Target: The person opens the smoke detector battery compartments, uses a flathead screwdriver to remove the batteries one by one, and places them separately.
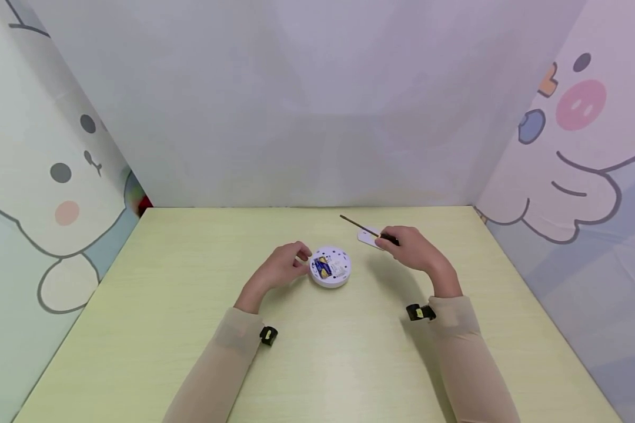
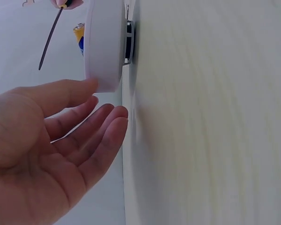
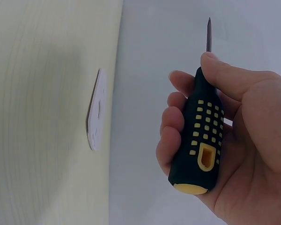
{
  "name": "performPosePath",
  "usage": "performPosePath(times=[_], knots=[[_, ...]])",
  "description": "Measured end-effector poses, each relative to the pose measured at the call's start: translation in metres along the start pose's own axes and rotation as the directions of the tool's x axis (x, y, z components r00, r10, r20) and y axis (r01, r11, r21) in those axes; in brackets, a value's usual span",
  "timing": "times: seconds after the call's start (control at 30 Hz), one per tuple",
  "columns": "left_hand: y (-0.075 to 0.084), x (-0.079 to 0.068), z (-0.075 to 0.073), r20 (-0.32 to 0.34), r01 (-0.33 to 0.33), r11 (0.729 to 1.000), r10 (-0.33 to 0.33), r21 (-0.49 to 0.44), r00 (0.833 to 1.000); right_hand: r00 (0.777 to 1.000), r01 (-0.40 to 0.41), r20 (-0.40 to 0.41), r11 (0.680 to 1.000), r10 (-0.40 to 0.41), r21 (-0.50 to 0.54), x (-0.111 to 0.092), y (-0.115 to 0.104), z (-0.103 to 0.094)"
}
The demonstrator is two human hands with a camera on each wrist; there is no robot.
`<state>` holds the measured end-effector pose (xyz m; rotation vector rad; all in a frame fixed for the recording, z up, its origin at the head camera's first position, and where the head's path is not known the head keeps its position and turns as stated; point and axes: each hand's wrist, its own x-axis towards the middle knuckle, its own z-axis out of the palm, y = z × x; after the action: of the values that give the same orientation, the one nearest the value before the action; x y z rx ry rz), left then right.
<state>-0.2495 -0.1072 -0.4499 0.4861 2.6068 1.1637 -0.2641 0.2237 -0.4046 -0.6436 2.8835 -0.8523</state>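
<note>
Left hand point(image 1: 280, 267), fingers loosely parted, is best firmed against the round device point(image 1: 330, 267) beside it; right hand point(image 1: 414, 249) grips a screwdriver point(image 3: 202, 119).

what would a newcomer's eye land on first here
The dark screwdriver draws the eye first, gripped in the right hand above the table. Next comes the round white device by the left hand, a blue-and-yellow battery on top. Large cartoon figures flank the table.

A pale yellow, wood-grained counter point(image 1: 333, 364) meets a plain greyish backdrop point(image 1: 307, 117); a left panel point(image 1: 21, 106) and a right panel point(image 1: 630, 247), printed with large cartoon animals point(image 1: 581, 106), flank it.
</note>
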Motion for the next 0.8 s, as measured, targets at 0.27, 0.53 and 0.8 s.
performPosePath(times=[0.27, 0.53, 0.8], knots=[[0.0026, -0.0011, -0.0008, 0.022, -0.012, 1.0, 0.012, -0.002, 1.0, 1.0, -0.001, 0.003, 1.0, 0.001, -0.006, 0.0002, 0.0008, 0.0005], [0.0035, -0.0015, -0.0007, 0.068, -0.033, 0.999, 0.033, 0.001, 0.997, 1.0, -0.007, 0.002, 1.0, 0.007, 0.002, -0.0008, 0.0, -0.0005], [0.0079, -0.0048, 0.001, 0.096, -0.03, 0.999, 0.028, 0.014, 0.995, 1.0, -0.004, -0.007, 1.0, 0.004, 0.006, -0.0009, 0.0006, 0.0009]])
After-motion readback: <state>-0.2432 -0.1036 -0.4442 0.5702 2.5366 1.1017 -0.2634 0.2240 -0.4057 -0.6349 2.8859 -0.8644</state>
